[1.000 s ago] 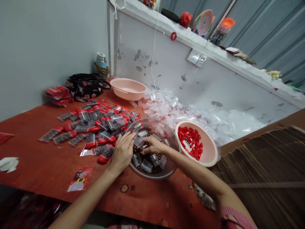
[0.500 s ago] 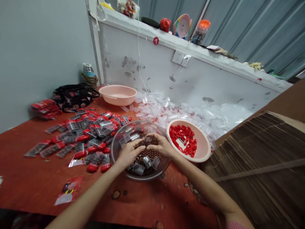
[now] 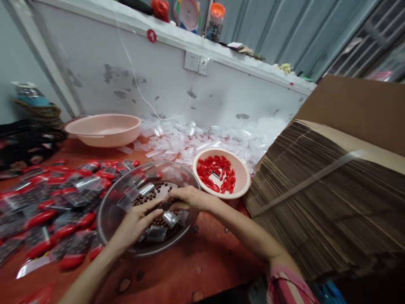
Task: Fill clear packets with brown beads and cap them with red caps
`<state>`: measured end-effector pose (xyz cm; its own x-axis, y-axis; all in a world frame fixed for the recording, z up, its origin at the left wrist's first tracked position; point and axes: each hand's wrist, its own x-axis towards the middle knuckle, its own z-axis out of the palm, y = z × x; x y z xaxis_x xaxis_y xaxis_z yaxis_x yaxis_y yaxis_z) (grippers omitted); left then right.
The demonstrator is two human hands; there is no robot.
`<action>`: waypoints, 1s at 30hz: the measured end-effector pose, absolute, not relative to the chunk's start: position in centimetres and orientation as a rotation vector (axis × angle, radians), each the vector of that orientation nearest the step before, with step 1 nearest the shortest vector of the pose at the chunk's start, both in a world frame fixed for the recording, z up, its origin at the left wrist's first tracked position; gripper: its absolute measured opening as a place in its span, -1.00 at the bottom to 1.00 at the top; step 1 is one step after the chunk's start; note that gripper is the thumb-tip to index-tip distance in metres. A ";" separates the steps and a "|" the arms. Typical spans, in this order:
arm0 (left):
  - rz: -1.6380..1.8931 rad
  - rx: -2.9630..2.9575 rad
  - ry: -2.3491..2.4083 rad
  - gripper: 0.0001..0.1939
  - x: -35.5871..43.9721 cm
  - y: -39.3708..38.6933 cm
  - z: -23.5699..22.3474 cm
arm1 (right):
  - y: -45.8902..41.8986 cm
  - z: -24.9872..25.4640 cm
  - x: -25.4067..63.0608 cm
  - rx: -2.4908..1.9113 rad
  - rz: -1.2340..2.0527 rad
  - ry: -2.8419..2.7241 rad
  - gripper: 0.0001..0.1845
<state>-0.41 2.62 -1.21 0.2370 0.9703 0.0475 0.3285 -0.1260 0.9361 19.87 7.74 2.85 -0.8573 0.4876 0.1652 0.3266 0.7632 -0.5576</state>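
Both hands are over a clear plastic bowl (image 3: 110, 228) that holds brown beads (image 3: 160, 189) and several clear plastic cases (image 3: 156, 233). My right hand (image 3: 188, 198) curls its fingers around a small clear case with dark beads (image 3: 166, 204), just above the loose beads. Touching the same case from the left, my left hand (image 3: 136, 223) has its fingers drawn together at its side; part of the case is hidden behind the fingers. Beside the bowl on the right stands a pale pink basin (image 3: 243, 192) with red caps (image 3: 211, 166) in it.
Red-capped packs of beads (image 3: 76, 249) are heaped at left. A shallow pink basin (image 3: 109, 137) and a spread of empty clear cases (image 3: 177, 139) lie along the wall. Stacked cardboard (image 3: 316, 185) borders the right side. A shelf (image 3: 126, 17) runs above.
The view has swung right and moved closer, so the bowl and basins appear further left. Both hands still hold the case above the beads in the bowl.
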 end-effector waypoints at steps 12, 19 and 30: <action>0.993 0.898 1.144 -0.55 -0.1 2.5 -1.0 | 12.1 2.0 26.7 -1.714 0.014 -2.457 -0.69; 1.020 0.856 1.089 -0.59 -0.1 2.4 -1.4 | 17.7 0.1 32.0 -1.749 0.019 -2.693 -0.73; 1.111 0.653 0.919 -0.61 0.1 2.3 0.3 | 17.3 0.4 31.5 -1.727 -0.138 -2.350 -0.69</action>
<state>0.12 2.35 0.31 0.1601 0.9444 -0.2871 -0.4593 0.3287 0.8252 31.50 17.29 0.36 -0.2843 0.9302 0.2323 0.9510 0.3043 -0.0548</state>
